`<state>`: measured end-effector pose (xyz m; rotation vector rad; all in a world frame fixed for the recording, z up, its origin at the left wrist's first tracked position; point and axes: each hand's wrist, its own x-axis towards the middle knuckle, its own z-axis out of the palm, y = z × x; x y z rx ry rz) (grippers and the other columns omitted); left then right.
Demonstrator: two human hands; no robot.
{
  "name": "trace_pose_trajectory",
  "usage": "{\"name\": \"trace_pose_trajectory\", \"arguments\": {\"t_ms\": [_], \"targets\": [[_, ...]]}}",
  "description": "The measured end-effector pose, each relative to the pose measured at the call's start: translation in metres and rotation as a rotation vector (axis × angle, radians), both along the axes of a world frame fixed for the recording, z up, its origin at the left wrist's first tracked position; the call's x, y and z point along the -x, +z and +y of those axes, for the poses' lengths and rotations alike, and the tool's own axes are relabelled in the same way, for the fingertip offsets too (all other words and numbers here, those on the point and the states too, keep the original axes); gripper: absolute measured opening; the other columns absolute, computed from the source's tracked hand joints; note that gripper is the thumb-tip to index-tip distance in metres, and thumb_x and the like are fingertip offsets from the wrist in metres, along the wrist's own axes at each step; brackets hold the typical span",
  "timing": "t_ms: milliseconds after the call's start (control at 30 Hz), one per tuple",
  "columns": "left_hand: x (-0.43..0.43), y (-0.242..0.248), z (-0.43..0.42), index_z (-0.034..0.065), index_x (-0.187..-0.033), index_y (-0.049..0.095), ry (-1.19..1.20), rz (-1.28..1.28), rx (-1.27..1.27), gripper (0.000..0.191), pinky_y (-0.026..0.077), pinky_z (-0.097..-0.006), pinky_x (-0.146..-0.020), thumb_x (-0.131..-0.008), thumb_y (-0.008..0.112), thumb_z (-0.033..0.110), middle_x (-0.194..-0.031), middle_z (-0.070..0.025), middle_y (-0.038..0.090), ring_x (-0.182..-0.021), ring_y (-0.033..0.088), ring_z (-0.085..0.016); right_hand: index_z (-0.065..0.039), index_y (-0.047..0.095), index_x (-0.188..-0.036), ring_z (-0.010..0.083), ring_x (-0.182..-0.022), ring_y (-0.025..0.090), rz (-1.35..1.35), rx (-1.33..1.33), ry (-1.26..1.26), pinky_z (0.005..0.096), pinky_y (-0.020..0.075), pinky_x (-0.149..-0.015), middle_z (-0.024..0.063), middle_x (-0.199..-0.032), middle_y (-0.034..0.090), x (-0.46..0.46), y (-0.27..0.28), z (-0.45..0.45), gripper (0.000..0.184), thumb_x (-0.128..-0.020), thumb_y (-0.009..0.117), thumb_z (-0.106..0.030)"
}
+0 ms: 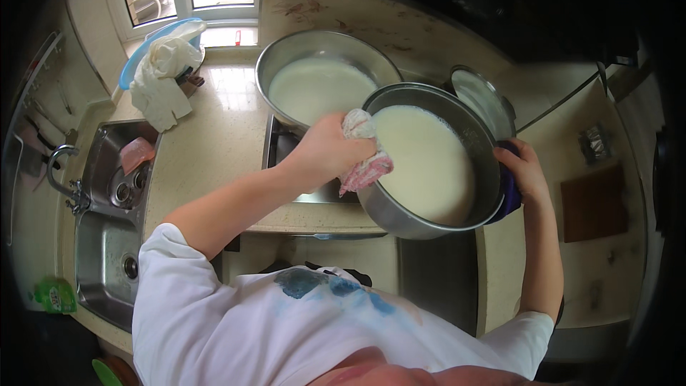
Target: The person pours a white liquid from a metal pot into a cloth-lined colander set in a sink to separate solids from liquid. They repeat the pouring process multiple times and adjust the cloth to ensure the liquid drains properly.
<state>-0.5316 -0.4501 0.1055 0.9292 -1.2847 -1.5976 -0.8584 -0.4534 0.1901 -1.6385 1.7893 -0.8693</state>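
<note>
A deep metal pot (407, 222) holds milky white liquid (423, 166) and is raised between my two hands. My left hand (335, 147) grips its left rim through a folded pink-and-white cloth (367, 166). At the opposite side, my right hand (522, 171) clasps the rim through a dark blue pad or cloth (508, 193). Behind and to the left, a wide stainless steel bowl (327, 43) contains similar white liquid (321, 83). The pot's rim overlaps the bowl's right edge in view; whether they touch, I cannot tell. Under the bowl, part of the stovetop (278, 145) shows.
A double sink (107, 236) with a faucet (64, 171) lies at left, a pink cloth (136, 154) inside. By the window, a blue basin (136, 56) carries a white cloth (166, 69). A glass lid (477, 94) leans behind the pot. A brown board (594, 202) is at right.
</note>
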Motion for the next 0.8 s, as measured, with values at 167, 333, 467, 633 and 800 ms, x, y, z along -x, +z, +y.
{"name": "trace_pose_trajectory", "arguments": {"t_ms": [167, 333, 467, 633, 800], "targets": [[0.006, -0.010, -0.027, -0.0023, -0.097, 0.057, -0.074, 0.112, 0.006, 0.020, 0.050, -0.0280, -0.066, -0.082, 0.058, 0.010, -0.088, -0.0096, 0.064, -0.075, 0.062, -0.015, 0.005, 0.061, -0.096, 0.0146, -0.072, 0.058, 0.045, -0.031, -0.061, 0.0260, 0.0470, -0.067, 0.0079, -0.081, 0.062, 0.005, 0.010, -0.017, 0.032, -0.075, 0.065, -0.018], [0.007, -0.019, -0.046, -0.0038, -0.094, 0.058, -0.056, 0.116, -0.033, 0.021, 0.049, -0.0285, -0.064, -0.080, 0.058, 0.012, -0.083, -0.0095, 0.064, -0.072, 0.061, -0.015, 0.007, 0.061, -0.097, 0.0158, -0.074, 0.059, 0.080, -0.111, -0.068, 0.0271, 0.0477, -0.069, 0.0099, -0.081, 0.063, -0.004, 0.018, -0.041, 0.033, -0.074, 0.065, -0.017], [0.004, -0.024, -0.058, -0.0053, -0.093, 0.059, -0.147, 0.210, -0.114, 0.023, 0.048, -0.0296, -0.065, -0.077, 0.059, 0.010, -0.082, -0.0092, 0.062, -0.074, 0.059, -0.014, 0.007, 0.060, -0.107, 0.0203, -0.086, 0.061, 0.183, -0.162, -0.123, 0.0296, 0.0477, -0.079, 0.0147, -0.093, 0.064, -0.011, 0.025, -0.057, 0.046, -0.071, 0.068, -0.020], [0.004, -0.032, -0.066, -0.0052, -0.092, 0.059, -0.190, 0.306, -0.181, 0.020, 0.048, -0.0293, -0.063, -0.077, 0.058, 0.009, -0.081, -0.0086, 0.062, -0.072, 0.058, -0.014, 0.008, 0.060, -0.108, 0.0223, -0.088, 0.061, 0.356, -0.224, -0.117, 0.0302, 0.0471, -0.081, 0.0166, -0.096, 0.064, -0.018, 0.035, -0.073, 0.052, -0.067, 0.070, -0.023], [0.007, -0.042, -0.074, -0.0057, -0.090, 0.059, -0.156, 0.316, -0.171, 0.020, 0.048, -0.0298, -0.063, -0.078, 0.058, 0.010, -0.080, -0.0089, 0.062, -0.071, 0.058, -0.014, 0.009, 0.063, -0.101, 0.0196, -0.077, 0.061, 0.412, -0.210, -0.096, 0.0286, 0.0478, -0.074, 0.0143, -0.085, 0.065, -0.027, 0.044, -0.084, 0.042, -0.070, 0.066, -0.020]]}}
